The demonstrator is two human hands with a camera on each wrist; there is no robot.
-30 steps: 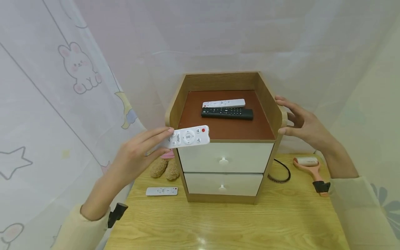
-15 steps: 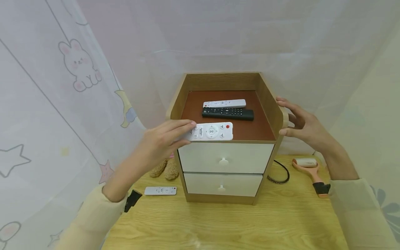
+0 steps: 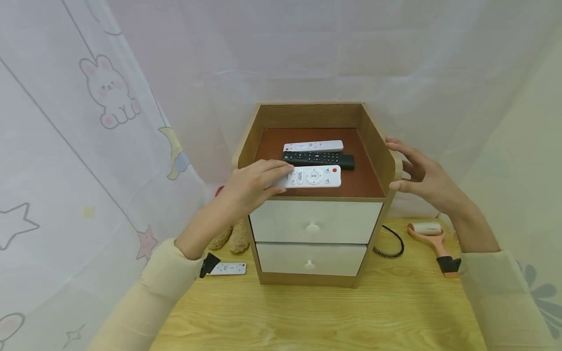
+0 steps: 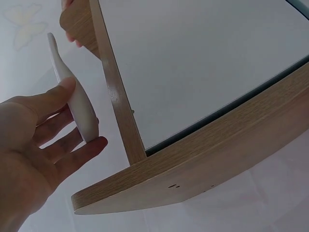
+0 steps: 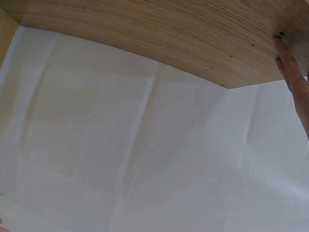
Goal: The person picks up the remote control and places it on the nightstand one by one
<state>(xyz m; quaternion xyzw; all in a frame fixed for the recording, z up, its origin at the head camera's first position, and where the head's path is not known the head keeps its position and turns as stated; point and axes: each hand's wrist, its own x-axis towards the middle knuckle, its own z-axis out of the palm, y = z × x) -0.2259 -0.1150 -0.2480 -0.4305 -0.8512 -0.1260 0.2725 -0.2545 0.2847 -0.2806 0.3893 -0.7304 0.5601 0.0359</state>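
My left hand (image 3: 250, 187) pinches a white remote control (image 3: 317, 176) by one end, thumb below and fingers above. The remote hovers over the front of the wooden cabinet's (image 3: 281, 219) top, its red button toward the right. In the left wrist view the remote (image 4: 79, 104) appears edge-on between thumb and fingers, apart from the cabinet's front edge (image 4: 113, 92). On the brown top lie a black remote (image 3: 344, 161) and, behind it, another white remote (image 3: 313, 146). My right hand (image 3: 428, 173) rests its fairly straight fingers against the cabinet's right side panel (image 5: 193, 43), thumb near the front edge.
Raised walls edge the cabinet top at the back and sides. Another white remote (image 3: 232, 268) lies on the wooden table (image 3: 281, 317), partly behind my left sleeve's black strap. Brown plush feet (image 3: 239, 238) show at left; a lint roller (image 3: 434, 236) and black coiled cord (image 3: 388, 251) at right.
My left hand has carried the white remote rightward and slightly up, from the cabinet's left front corner to above its top. The right hand stays at the side panel.
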